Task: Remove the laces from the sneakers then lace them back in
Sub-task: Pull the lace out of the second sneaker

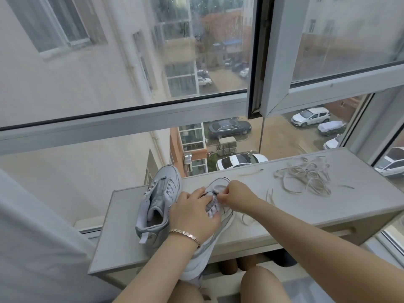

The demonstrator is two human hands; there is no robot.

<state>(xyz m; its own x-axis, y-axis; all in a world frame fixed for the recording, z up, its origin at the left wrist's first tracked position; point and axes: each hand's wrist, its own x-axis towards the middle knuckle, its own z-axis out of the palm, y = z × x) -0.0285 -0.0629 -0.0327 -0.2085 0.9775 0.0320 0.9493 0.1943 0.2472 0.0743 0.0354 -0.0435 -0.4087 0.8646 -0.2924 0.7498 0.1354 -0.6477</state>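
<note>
Nearest me, a silver-grey leather sneaker [205,254] hangs over the near edge of the pale grey table [284,215]. The left hand [192,213] is curled over its tongue, gripping it. The right hand [236,194] pinches a thin strand of lace [214,201] by the toe eyelets. Beyond, the second silver-grey sneaker [161,193] stands with bare eyelets, and farther right lies a tangle of loose pale flat laces [306,178]. Unlacing looks nearly or fully done; almost all the re-lacing remains.

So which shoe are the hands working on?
The right sneaker, its heel hanging off the table edge: the left hand holds it and the right hand pinches its lace. The left sneaker stands unheld.
</note>
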